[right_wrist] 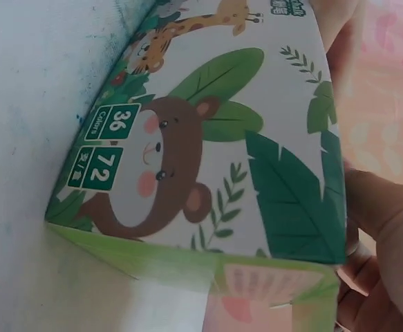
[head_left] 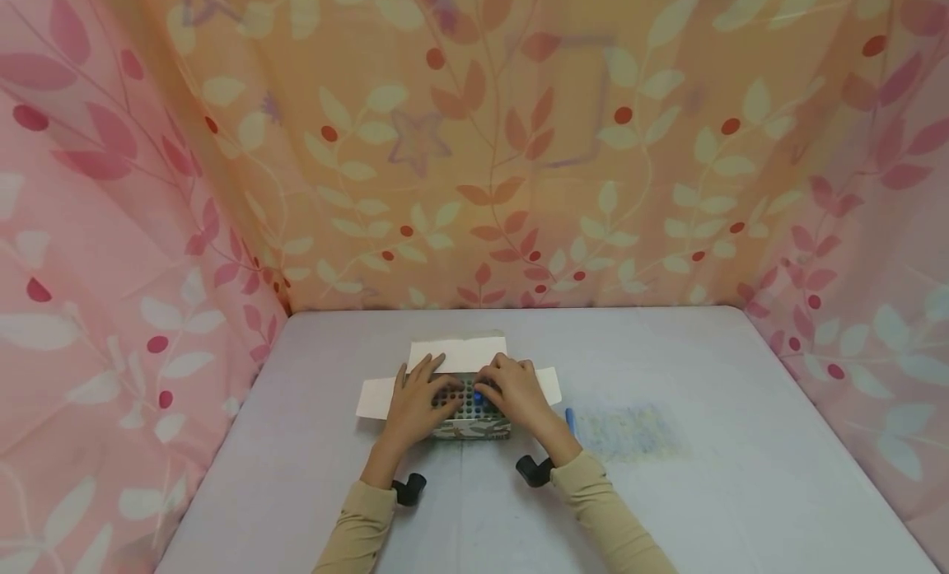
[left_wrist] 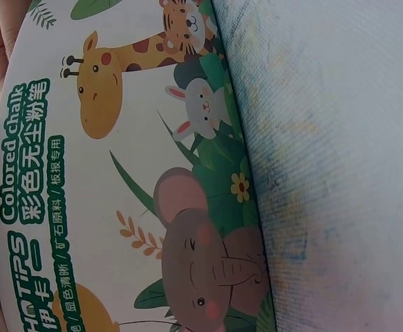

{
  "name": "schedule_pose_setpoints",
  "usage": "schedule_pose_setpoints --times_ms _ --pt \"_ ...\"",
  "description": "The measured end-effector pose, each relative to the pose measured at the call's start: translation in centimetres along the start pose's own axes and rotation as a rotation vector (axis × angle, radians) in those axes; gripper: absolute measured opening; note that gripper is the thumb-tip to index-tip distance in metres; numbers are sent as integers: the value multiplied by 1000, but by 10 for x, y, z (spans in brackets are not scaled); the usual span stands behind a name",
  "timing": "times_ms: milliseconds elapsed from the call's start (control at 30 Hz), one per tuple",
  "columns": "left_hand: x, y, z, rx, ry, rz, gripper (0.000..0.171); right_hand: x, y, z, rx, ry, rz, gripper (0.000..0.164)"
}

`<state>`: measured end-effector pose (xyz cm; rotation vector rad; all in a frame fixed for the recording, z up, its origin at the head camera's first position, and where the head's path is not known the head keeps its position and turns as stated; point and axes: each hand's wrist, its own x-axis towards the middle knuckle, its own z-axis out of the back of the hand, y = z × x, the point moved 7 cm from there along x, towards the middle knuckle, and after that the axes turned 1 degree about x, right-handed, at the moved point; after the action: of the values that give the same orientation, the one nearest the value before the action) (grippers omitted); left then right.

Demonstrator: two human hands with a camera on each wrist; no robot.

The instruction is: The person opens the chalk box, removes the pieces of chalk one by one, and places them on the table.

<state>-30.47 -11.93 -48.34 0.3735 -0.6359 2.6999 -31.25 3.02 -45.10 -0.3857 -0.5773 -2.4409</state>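
An upright cardboard box of colored chalk (head_left: 471, 431), printed with cartoon animals, stands with its top flaps folded outward. Rows of chalk ends (head_left: 460, 399) show inside it. My left hand (head_left: 415, 403) lies over the box's left side, its fingers spread and its thumb and index finger above the chalk. With curled fingers, my right hand (head_left: 516, 390) pinches a blue chalk (head_left: 478, 399) at the right part of the rows; its fingertips are partly hidden. Both wrist views look at the printed front of the box (left_wrist: 139, 138), with the bear picture (right_wrist: 153, 152) on the right.
A blue chalk stick (head_left: 570, 420) lies on the white table (head_left: 296, 492) right of the box. Beside it spreads a patch of blue and yellow chalk smears (head_left: 633, 432). Patterned curtains (head_left: 474, 146) surround the table's back and sides.
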Motion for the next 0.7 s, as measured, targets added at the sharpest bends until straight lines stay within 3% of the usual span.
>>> schedule_pose_setpoints --times_ms 500,700 --pt "0 0 0 -7 4 21 26 4 0 31 141 -157 41 7" --pt "1 0 -1 -3 1 20 25 2 -5 45 201 -205 -6 8"
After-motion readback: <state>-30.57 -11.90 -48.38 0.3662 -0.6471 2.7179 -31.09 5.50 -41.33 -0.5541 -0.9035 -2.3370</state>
